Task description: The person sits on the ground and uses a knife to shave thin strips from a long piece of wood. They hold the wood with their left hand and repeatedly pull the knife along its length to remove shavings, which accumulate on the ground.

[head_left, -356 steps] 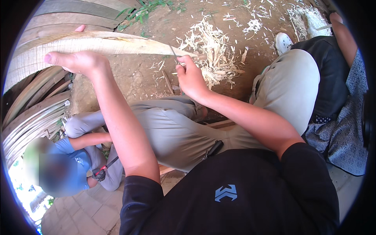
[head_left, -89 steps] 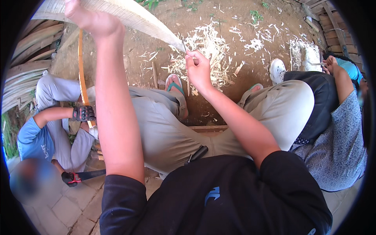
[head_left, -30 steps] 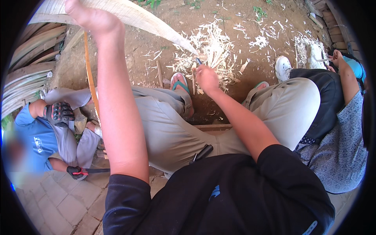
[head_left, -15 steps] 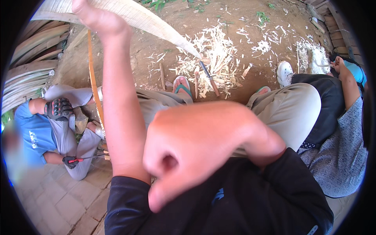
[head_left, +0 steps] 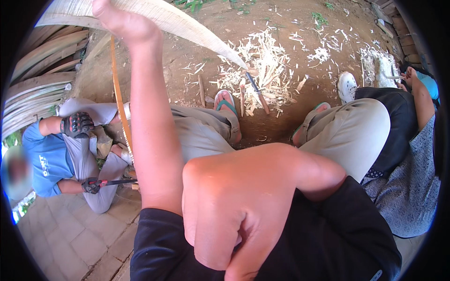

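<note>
I'm seeing the board [head_left: 183, 24] gleaming pale cream, shavings [head_left: 272, 52] glowing creamy white against brown soil [head_left: 309, 86], and a knife [head_left: 257, 92] showing its brown handle [head_left: 264, 104]. A black shirt [head_left: 333, 236] is setting off beige trousers [head_left: 351, 126]; a co-worker's blue top [head_left: 52, 159] is contrasting with red-marked black gloves [head_left: 77, 125], and grey-blue cloth [head_left: 403, 196] is displaying fine patterning.

A long, pale, curved plank [head_left: 187, 25] is crossed by the left hand [head_left: 129, 23], its narrow tip extended rightward. A brown-handled knife [head_left: 258, 92] is seen lying beyond the right hand [head_left: 234, 210].
</note>
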`<state>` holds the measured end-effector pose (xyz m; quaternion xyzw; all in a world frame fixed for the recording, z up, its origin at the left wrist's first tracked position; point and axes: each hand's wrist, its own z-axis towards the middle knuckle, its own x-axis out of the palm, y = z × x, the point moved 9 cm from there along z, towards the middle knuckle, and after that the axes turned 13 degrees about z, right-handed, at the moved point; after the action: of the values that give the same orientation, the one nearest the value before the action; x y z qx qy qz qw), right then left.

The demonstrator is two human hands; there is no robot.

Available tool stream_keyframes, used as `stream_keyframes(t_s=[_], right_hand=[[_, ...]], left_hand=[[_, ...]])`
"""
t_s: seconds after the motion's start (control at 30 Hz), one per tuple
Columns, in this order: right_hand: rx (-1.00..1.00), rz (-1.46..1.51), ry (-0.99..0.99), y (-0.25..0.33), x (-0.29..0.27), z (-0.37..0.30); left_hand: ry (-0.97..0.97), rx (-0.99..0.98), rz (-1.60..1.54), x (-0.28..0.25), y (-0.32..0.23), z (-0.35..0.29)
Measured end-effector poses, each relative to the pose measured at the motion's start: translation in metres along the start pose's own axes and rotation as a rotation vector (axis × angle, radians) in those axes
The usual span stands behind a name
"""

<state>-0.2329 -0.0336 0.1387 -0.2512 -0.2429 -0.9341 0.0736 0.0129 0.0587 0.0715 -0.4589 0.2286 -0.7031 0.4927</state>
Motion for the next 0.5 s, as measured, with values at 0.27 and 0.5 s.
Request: stream_keyframes(t_s=[0.27, 0.5], right_hand=[[-0.314, 0.034, 0.032, -0.012, 0.006, 0.000], [-0.393, -0.011, 0.008, 0.005, -0.007, 0.002]], left_hand=[[0.060, -0.039, 0.103, -0.017, 0.015, 0.019], [-0.023, 0.019, 0.259, 0.000, -0.002, 0.010]])
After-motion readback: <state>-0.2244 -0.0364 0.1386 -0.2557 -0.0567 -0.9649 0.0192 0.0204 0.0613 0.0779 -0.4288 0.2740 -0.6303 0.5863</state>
